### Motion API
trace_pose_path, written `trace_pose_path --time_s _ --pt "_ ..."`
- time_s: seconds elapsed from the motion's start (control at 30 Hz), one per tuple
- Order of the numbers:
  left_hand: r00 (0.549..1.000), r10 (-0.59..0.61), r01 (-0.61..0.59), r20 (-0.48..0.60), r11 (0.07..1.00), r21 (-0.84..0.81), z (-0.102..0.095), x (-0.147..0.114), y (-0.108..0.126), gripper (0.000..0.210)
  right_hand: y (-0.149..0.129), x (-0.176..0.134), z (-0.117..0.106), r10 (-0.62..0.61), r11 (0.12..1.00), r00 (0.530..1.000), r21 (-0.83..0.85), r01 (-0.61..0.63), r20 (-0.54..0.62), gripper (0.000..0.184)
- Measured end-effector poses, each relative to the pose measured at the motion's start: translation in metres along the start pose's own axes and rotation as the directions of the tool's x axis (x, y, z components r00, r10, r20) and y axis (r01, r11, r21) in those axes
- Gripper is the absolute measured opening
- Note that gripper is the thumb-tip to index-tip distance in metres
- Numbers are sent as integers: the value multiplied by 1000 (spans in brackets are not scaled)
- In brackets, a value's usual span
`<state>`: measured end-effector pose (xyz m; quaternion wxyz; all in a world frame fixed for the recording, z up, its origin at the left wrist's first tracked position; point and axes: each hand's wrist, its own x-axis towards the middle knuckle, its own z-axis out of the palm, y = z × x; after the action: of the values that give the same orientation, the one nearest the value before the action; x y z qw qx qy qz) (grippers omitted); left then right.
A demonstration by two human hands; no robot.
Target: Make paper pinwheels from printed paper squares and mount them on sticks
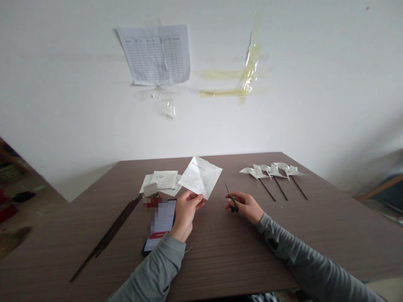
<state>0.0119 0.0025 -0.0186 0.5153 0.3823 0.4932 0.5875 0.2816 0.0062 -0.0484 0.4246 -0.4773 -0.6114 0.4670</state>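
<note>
My left hand (186, 209) pinches the lower corner of a square sheet of printed paper (201, 176), held up above the table with a crease across it. In my right hand (247, 205) is a pair of scissors (232, 200), with the blades pointing up and away from me. A small gap lies between the blades and the paper's right corner. Beyond my right hand, three paper pinwheels (273, 171) on thin dark sticks lie side by side. More printed paper pieces (163, 179) are stacked behind and to the left of my left hand.
A phone (162, 226) with its screen lit lies left of my left wrist, near a small box (151, 191). Several thin dark sticks (110, 233) form a bundle on the table's (239, 260) left side. A printed sheet (157, 54) hangs on the wall, beside yellowed tape (248, 71).
</note>
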Motion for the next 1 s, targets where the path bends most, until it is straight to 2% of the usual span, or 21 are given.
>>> trace_pose_path --time_s 0.17,0.37,0.63,0.8,1.0 --pt "999 31 -31 -11 999 -15 0 2 0 40 -5 -10 15 4 999 992 46 -10 128 74" --pt "999 46 -46 -11 998 -42 -1 2 1 39 -8 -15 29 42 995 976 79 -59 212 74" --pt "999 37 -37 -15 999 -36 1 2 2 38 -8 -20 37 57 993 969 90 -81 242 63" --pt "999 41 -42 -13 994 -99 3 2 2 43 -7 -19 42 62 987 960 127 -100 272 72" --pt "999 31 -33 -21 993 -110 5 1 3 41 -12 -23 44 58 985 957 142 -102 284 66"
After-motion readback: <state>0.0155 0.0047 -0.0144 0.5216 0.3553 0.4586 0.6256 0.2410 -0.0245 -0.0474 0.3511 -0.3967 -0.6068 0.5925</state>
